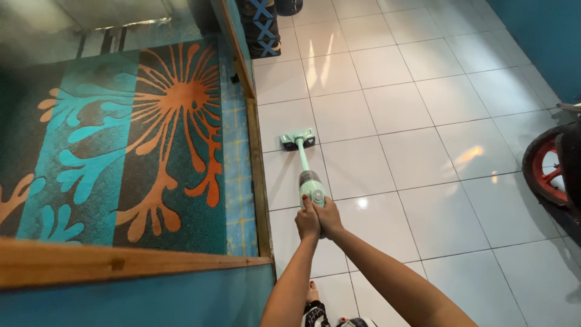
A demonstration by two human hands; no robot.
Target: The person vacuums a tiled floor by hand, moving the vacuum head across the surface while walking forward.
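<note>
A mint-green stick vacuum [309,183] stretches out ahead of me over the white floor tiles. Its flat floor head [297,140] rests on a tile close beside the wooden bed frame. My left hand [307,220] and my right hand [329,217] are both wrapped around the vacuum's handle, side by side, with my arms reaching forward. The handle itself is hidden under my fingers. My feet show at the bottom edge.
A wooden-framed bed [259,175] with a teal and orange patterned cover [139,139] fills the left. A red-rimmed wheel [548,172] stands at the right edge. Dark footwear [261,30] lies at the top by the bed. Teal wall [544,36] at the upper right.
</note>
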